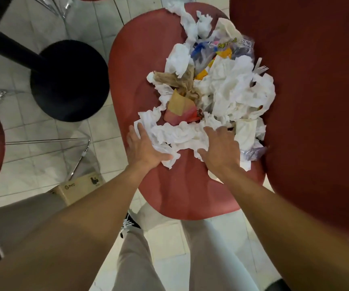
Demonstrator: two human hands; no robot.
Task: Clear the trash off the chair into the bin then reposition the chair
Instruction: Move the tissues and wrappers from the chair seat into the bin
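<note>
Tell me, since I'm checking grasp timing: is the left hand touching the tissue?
Touching. The head view shows the left hand lying on the tissue, its thumb overlapping the crumpled edge.

Even indoor light, soft shadows, strong wide-angle bending at edges, slight softness.
</note>
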